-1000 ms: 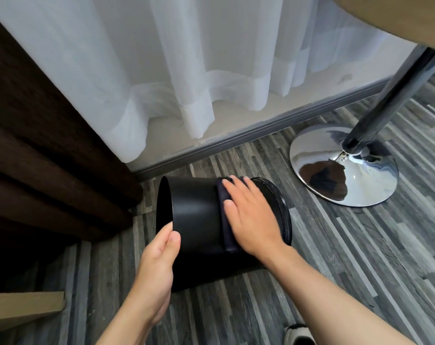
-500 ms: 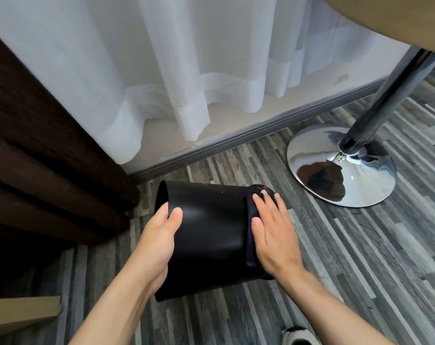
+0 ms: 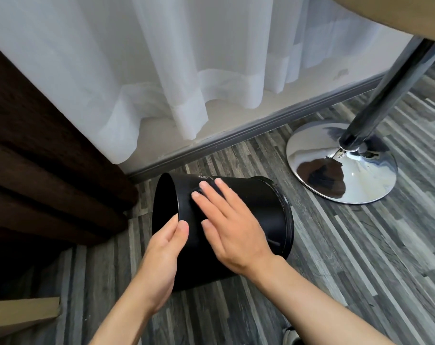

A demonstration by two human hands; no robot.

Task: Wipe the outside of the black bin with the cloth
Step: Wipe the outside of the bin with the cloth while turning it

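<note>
The bin [image 3: 248, 210] lies on its side, mouth toward 9 o'clock. Left hand [image 3: 161, 255] grips its rim; right hand [image 3: 231, 232], fingers [image 3: 206, 195] flat, presses the barely visible cloth near the rim. Next probably needs rotating unwiped wall upward.

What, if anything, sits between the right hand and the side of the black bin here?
Only the cloth, and little of it shows: a dark fold beside the fingertips of the right hand, which lies flat on the black bin. The left hand grips the open rim directly. Nothing else intervenes.
</note>
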